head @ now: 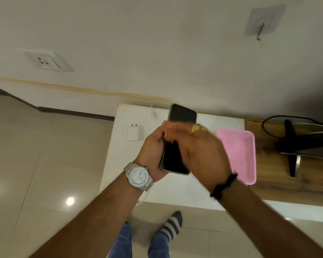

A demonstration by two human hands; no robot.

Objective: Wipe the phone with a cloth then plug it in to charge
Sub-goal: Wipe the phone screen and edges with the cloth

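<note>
White tabletop (175, 189) under one phone (175, 157) in left-hand (153, 151) grip, right hand (199, 151) blurred, grip unclear; one charger (135, 132), one pink basket (241, 155).

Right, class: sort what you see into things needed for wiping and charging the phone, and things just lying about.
For the job: phone, held in the left hand; right hand across it; charger plug; white cable; wall socket.

Lying about: pink basket; wall hook; black stand.
</note>
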